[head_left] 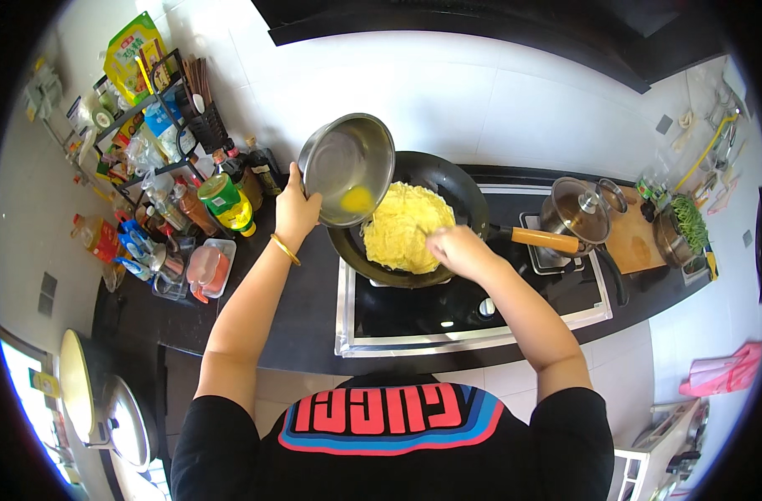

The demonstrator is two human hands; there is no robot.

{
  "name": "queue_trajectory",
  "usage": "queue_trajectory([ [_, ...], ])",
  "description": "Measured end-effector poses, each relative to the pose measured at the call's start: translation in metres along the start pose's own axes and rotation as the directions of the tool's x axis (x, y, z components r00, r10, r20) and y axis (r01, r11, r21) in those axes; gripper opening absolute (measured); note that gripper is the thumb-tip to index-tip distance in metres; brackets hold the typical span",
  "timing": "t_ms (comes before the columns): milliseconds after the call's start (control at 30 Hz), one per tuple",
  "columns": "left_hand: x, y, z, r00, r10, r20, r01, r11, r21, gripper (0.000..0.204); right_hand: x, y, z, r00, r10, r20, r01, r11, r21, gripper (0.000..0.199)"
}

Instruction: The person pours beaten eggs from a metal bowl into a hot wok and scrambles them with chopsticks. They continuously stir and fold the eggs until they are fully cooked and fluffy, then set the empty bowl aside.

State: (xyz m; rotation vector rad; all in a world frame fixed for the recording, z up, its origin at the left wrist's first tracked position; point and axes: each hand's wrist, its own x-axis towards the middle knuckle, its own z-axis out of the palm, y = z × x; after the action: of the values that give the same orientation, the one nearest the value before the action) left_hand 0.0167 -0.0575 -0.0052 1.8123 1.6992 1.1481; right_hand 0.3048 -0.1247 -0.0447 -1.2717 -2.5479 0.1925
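My left hand (297, 204) grips the rim of a metal bowl (335, 163), tilted over the left side of a black wok (464, 188). A small pool of yellow liquid egg (358, 199) lies inside the bowl. In the wok spreads a round yellow layer of egg (402, 230) with a wrinkled surface. My right hand (462, 250) is closed above the right part of the egg. A thin dark tip shows at its fingers, but what it holds is too small to make out. The wok's wooden handle (545, 240) points right.
The wok stands on a black gas hob (414, 321). To its right are a lidded pot (575, 213), a wooden board (635, 242) and a pot of greens (690, 221). Bottles (227, 204), a seasoning rack (147, 125) and a plastic container (210, 269) crowd the left counter.
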Motion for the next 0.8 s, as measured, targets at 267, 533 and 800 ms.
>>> queue_trajectory([
  [267,0.006,0.000,0.009,1.000,0.015,0.026,-0.014,0.999,-0.044,0.071,0.036,0.016,0.044,0.977,0.032,-0.212,0.034,0.952,0.303,0.017],
  [533,0.005,-0.017,0.010,0.996,0.077,-0.042,-0.074,0.995,0.068,0.071,-0.016,-0.014,-0.013,0.985,-0.151,-0.085,0.169,0.942,0.289,0.017],
  [800,0.005,-0.012,0.019,0.993,0.118,-0.029,-0.115,0.989,0.096,0.073,0.009,0.028,0.010,0.990,0.061,-0.131,-0.050,0.995,0.090,0.011],
])
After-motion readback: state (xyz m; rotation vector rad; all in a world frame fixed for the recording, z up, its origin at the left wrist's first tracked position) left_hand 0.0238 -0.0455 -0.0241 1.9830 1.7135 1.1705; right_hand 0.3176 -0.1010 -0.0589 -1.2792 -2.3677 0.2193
